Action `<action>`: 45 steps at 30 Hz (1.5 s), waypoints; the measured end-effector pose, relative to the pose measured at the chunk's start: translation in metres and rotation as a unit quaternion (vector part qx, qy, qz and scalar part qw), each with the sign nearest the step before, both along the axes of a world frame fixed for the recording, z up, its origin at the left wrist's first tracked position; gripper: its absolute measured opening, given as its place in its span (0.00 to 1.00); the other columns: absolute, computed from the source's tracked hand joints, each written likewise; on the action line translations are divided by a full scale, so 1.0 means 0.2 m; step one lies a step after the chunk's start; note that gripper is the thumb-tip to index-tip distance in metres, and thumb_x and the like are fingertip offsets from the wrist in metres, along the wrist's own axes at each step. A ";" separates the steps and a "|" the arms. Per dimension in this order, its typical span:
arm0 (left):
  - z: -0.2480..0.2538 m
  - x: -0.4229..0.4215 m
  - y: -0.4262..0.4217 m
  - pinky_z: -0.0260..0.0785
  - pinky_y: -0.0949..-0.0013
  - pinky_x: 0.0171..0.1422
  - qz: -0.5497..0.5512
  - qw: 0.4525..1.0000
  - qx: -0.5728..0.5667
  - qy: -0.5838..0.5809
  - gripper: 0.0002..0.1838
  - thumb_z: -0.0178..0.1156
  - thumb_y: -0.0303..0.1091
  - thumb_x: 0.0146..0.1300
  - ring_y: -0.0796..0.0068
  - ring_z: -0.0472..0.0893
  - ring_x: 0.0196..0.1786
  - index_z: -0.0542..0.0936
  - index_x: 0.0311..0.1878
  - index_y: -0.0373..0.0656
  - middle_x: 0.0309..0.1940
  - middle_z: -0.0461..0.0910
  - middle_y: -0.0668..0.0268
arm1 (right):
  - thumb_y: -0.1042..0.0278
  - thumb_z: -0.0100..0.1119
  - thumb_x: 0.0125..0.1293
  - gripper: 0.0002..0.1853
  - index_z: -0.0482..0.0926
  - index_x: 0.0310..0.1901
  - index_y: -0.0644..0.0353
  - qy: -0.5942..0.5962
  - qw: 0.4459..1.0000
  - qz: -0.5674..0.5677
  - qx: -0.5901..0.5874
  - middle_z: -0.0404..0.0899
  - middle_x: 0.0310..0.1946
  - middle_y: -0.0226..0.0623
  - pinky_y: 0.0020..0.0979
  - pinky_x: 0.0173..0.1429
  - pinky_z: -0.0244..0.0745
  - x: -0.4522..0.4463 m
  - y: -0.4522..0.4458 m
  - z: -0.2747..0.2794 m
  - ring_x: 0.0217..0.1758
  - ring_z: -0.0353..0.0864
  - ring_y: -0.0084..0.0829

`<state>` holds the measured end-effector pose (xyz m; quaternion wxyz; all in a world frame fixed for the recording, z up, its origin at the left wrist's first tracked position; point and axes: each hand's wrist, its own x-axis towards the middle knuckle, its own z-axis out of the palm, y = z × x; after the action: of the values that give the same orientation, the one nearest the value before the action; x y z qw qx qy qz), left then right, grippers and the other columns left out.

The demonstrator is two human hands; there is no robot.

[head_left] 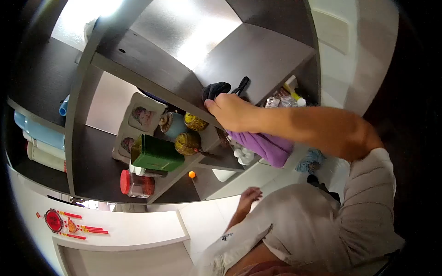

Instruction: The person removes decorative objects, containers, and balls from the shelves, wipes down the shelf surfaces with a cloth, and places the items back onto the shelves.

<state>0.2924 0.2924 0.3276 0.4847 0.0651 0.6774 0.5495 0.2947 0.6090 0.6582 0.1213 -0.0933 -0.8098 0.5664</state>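
My right hand reaches into the dark shelf unit, its fingers curled round a bunched black item that looks like cloth. A black loop lies just beyond my knuckles on the shelf board. Below my wrist a purple cloth shows, partly covered by my forearm; whether my hand touches it I cannot tell. Down by my clothes, away from the shelf, my left hand hangs with its fingers loosely apart and nothing in it.
Neighbouring compartments hold a green box, a red-lidded jar, round ornaments and a moulded tray. Small packets lie past my wrist. An orange ball sits lower down. A red hanging decoration is on the wall.
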 end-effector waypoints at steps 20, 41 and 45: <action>0.95 0.09 0.56 0.55 0.52 0.75 -0.169 0.890 0.404 -0.127 0.72 0.82 0.53 0.35 0.56 0.57 0.77 0.42 0.79 0.50 0.77 0.52 0.62 | 0.54 0.51 0.72 0.22 0.75 0.57 0.64 0.139 0.760 0.058 -0.632 0.81 0.51 0.45 0.44 0.64 0.73 0.54 -0.03 -0.24 0.53 0.82 0.40; 0.96 0.19 0.93 0.68 0.68 0.59 -0.142 0.925 0.343 0.075 0.21 0.63 0.38 0.69 0.76 0.76 0.51 0.70 0.59 0.38 0.50 0.77 0.65 | 0.75 0.68 0.59 0.29 0.69 0.62 0.65 0.190 0.795 -0.041 -0.574 0.77 0.56 0.41 0.42 0.62 0.74 0.98 -0.21 -0.78 0.57 0.78 0.38; 0.98 0.15 0.86 0.73 0.69 0.49 -0.067 0.903 0.272 0.327 0.25 0.69 0.35 0.61 0.74 0.77 0.50 0.68 0.55 0.38 0.46 0.76 0.62 | 0.80 0.70 0.55 0.30 0.70 0.61 0.64 0.029 0.893 -0.211 -0.396 0.79 0.53 0.40 0.43 0.61 0.76 0.95 -0.07 -0.66 0.56 0.79 0.38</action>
<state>0.3219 0.4650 0.5228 0.2346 0.4154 0.6165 0.6264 0.4841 0.5955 0.5253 0.2144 -0.2857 -0.4758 0.8038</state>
